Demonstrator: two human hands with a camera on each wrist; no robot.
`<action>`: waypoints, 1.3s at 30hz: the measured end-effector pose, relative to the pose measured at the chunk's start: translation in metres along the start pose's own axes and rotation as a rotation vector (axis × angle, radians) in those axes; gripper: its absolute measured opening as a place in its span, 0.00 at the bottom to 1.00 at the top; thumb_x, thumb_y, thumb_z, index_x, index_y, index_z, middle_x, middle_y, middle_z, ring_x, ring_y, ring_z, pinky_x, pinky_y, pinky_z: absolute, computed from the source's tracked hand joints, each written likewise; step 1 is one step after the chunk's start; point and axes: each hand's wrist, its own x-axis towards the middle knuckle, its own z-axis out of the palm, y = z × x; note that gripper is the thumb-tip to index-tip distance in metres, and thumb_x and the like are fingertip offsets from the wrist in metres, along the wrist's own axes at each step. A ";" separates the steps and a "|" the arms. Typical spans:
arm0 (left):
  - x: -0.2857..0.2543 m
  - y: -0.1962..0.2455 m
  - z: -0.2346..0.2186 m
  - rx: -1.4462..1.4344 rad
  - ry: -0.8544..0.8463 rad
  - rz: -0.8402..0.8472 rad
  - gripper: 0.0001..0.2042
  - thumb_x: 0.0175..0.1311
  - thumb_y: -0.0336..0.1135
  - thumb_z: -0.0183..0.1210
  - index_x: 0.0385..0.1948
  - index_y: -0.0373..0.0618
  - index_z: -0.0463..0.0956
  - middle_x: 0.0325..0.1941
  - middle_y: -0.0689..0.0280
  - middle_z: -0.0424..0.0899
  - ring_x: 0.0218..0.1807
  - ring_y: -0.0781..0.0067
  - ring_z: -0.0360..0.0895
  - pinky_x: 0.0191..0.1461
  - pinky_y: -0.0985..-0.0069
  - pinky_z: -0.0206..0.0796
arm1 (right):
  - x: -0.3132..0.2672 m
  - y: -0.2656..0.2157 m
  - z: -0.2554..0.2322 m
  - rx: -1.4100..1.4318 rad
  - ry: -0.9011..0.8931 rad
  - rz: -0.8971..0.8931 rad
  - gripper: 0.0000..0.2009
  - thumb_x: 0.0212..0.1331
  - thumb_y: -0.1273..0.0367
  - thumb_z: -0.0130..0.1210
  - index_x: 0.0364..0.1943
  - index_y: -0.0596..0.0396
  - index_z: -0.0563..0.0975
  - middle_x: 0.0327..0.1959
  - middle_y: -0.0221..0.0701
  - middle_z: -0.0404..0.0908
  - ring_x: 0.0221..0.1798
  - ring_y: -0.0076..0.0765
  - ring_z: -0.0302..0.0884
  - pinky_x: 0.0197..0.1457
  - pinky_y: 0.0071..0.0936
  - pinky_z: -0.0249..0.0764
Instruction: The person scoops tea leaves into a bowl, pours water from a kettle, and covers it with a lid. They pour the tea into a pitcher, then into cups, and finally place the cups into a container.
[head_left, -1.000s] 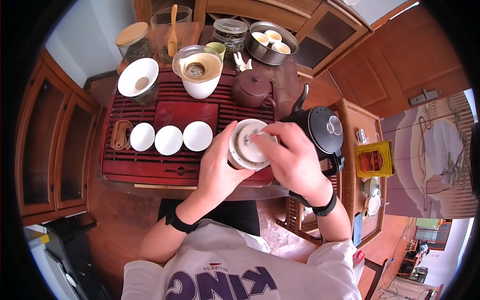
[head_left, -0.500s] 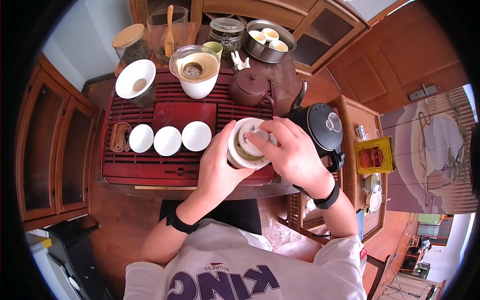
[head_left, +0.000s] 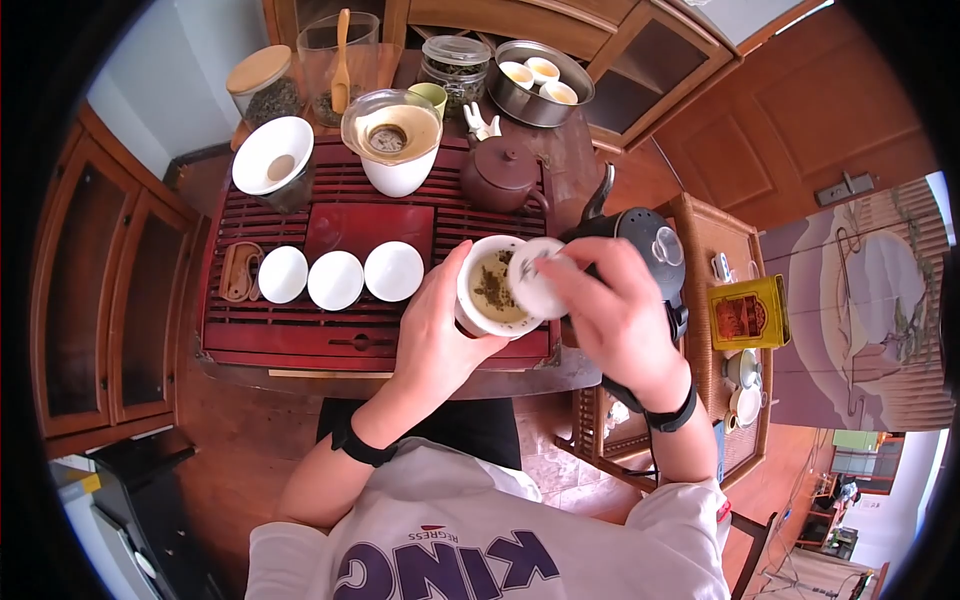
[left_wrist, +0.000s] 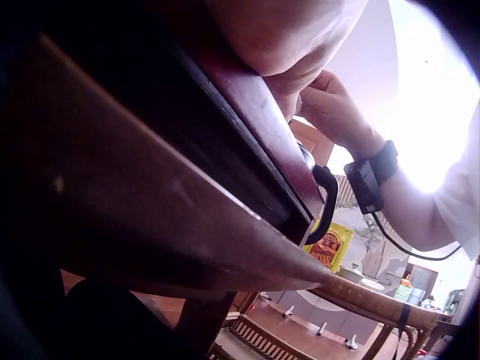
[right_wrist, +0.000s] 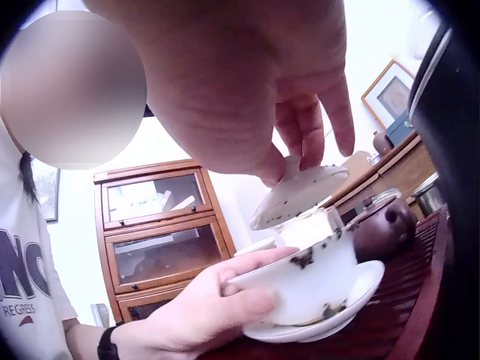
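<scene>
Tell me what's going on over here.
A person grips a white lidded bowl with the left hand and pinches its lid with the right hand. The lid is off and tilted over one side, so the liquid and dark leaves inside show. Three white cups stand in a row on the red slatted tray.

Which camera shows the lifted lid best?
The right wrist view: the lid, tilted above the cup, shows side-on. The head view shows its top, partly covered; the left wrist view lacks it.
</scene>
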 end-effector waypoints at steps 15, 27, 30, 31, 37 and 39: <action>0.000 0.002 0.000 0.002 -0.002 -0.014 0.48 0.38 0.28 0.79 0.68 0.39 0.61 0.56 0.50 0.79 0.56 0.51 0.79 0.61 0.61 0.73 | -0.017 0.012 -0.001 -0.151 -0.118 -0.058 0.20 0.44 0.72 0.59 0.47 0.52 0.83 0.46 0.35 0.78 0.48 0.43 0.79 0.48 0.36 0.81; 0.001 0.004 -0.001 0.018 -0.002 0.010 0.47 0.40 0.29 0.79 0.68 0.39 0.61 0.56 0.49 0.79 0.56 0.49 0.79 0.59 0.60 0.73 | 0.011 0.000 0.020 -0.011 -0.043 -0.080 0.18 0.45 0.74 0.60 0.45 0.53 0.83 0.45 0.36 0.78 0.46 0.45 0.79 0.48 0.36 0.80; 0.001 0.006 -0.002 -0.011 -0.019 -0.042 0.47 0.41 0.28 0.79 0.68 0.37 0.61 0.59 0.50 0.78 0.59 0.53 0.79 0.62 0.62 0.72 | 0.012 -0.001 0.027 -0.005 -0.057 -0.100 0.18 0.45 0.74 0.60 0.45 0.52 0.83 0.45 0.36 0.78 0.46 0.44 0.79 0.48 0.35 0.80; 0.000 0.007 -0.002 -0.037 -0.034 -0.081 0.46 0.41 0.26 0.78 0.68 0.36 0.62 0.62 0.51 0.78 0.61 0.56 0.78 0.65 0.64 0.71 | 0.012 0.000 0.027 -0.006 -0.060 -0.087 0.20 0.42 0.77 0.60 0.46 0.53 0.83 0.44 0.36 0.78 0.45 0.44 0.79 0.46 0.35 0.80; 0.001 0.004 -0.002 0.016 0.001 0.011 0.48 0.39 0.29 0.79 0.67 0.38 0.61 0.55 0.49 0.79 0.55 0.49 0.80 0.59 0.60 0.73 | 0.004 0.011 0.013 -0.083 -0.063 -0.050 0.22 0.40 0.81 0.60 0.46 0.53 0.84 0.44 0.36 0.78 0.43 0.44 0.79 0.44 0.36 0.79; 0.000 0.002 -0.001 0.012 -0.001 0.010 0.47 0.39 0.29 0.79 0.67 0.38 0.61 0.55 0.49 0.79 0.55 0.49 0.80 0.59 0.60 0.73 | 0.002 0.016 0.006 -0.145 -0.070 0.002 0.22 0.41 0.81 0.60 0.46 0.54 0.83 0.44 0.37 0.78 0.43 0.44 0.78 0.47 0.37 0.78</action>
